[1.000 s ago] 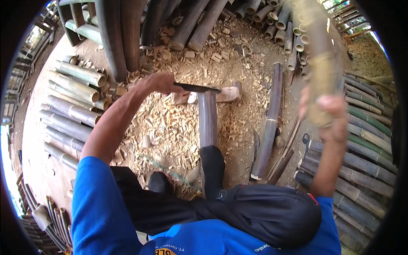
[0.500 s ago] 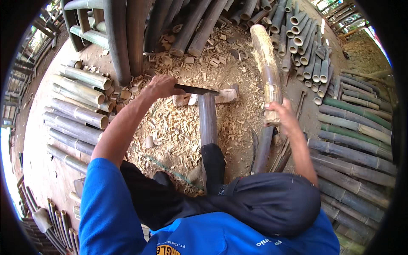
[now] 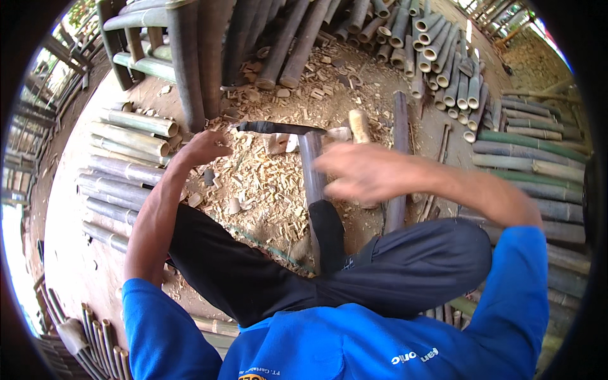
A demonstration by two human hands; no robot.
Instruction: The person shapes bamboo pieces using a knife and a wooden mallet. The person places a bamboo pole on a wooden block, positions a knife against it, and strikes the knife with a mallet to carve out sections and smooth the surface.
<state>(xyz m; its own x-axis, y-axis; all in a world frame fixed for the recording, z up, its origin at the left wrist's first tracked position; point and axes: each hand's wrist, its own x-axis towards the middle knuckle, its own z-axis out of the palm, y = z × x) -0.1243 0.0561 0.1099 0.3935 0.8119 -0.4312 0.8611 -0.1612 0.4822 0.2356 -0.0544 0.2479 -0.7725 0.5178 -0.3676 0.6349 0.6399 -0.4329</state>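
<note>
Extending away from the person: dark bamboo tube (image 3: 311, 166). Pale club (image 3: 359, 125) right of tube, partly behind right hand. Long dark blade (image 3: 275, 128) at tube's far end, reaching left. Right hand (image 3: 361, 174) blurred at tube's right, fingers spread, unloaded. Left hand (image 3: 206, 149) left of tube, loosely released, near blade. Chips (image 3: 253, 180) left of tube.

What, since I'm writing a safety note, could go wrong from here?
1. The dark knife lies across the end of the bamboo pole, and the open left hand does not appear to grip it; it might drop if bumped.
2. The right hand, blurred, looks close to the knife's right end and could get nicked.
3. Loose wood chips cover the ground around the pole, so footing might be slippery.
</note>
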